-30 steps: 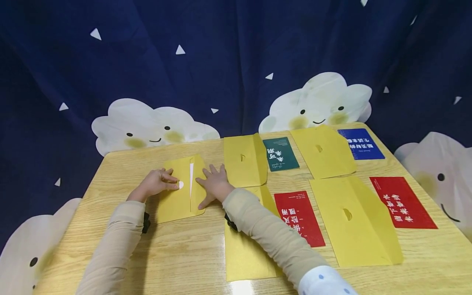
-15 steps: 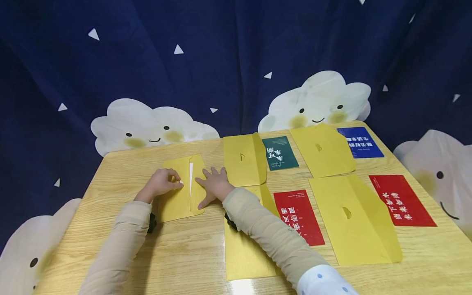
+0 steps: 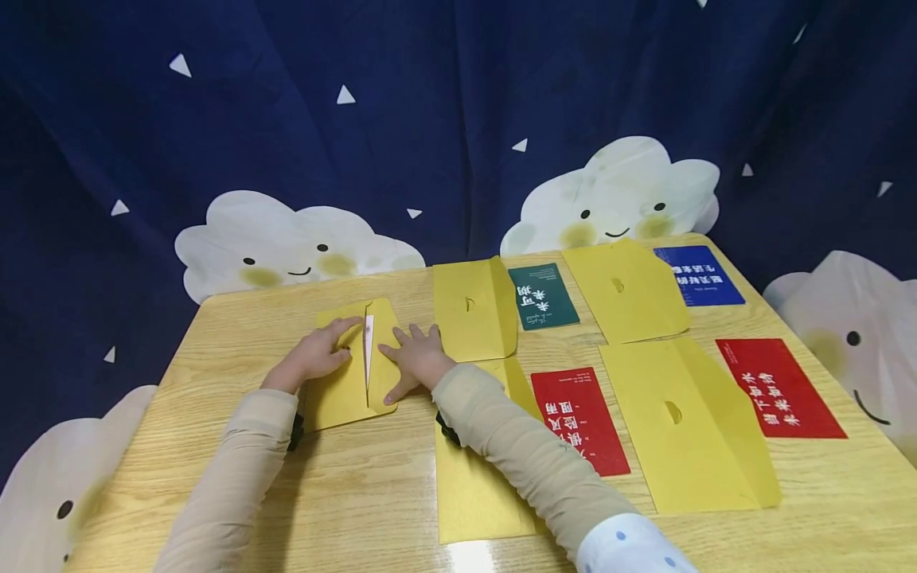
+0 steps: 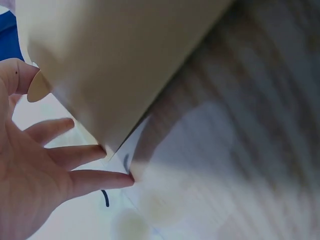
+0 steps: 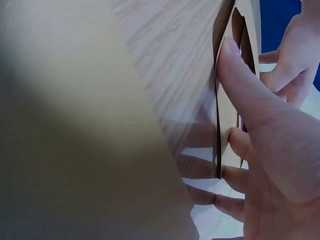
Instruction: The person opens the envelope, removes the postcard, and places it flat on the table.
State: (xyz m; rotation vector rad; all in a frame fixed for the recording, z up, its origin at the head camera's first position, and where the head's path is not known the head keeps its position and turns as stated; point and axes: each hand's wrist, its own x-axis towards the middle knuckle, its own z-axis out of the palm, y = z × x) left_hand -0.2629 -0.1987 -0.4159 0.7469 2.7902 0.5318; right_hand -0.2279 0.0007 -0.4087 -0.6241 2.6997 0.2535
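Observation:
A yellow envelope (image 3: 331, 407) lies on the table with a white strip (image 3: 368, 350) showing in the slit beside its flap (image 3: 383, 338). My left hand (image 3: 311, 356) is over the envelope, its index fingertip at the slit's far end. In the left wrist view, a rounded tab (image 4: 38, 89) stands up from the envelope beside the thumb, while the other fingers (image 4: 77, 156) extend loosely. Nothing plainly shows gripped there. My right hand (image 3: 421, 358) rests spread out, thumb and fingertips on the flap; the right wrist view shows its thumb (image 5: 235, 62) lying along the flap.
Several more yellow envelopes lie to the right, including a far one (image 3: 462, 310) close to my right hand and one (image 3: 487, 485) beneath my right forearm. Among them are a green card (image 3: 543, 296), red cards (image 3: 583, 422) and a blue card (image 3: 700, 274). A dark curtain hangs behind.
My left thumb and index finger have left the white-looking spot at the tab; the index finger has stretched right to the slit. My right hand stays on the flap.

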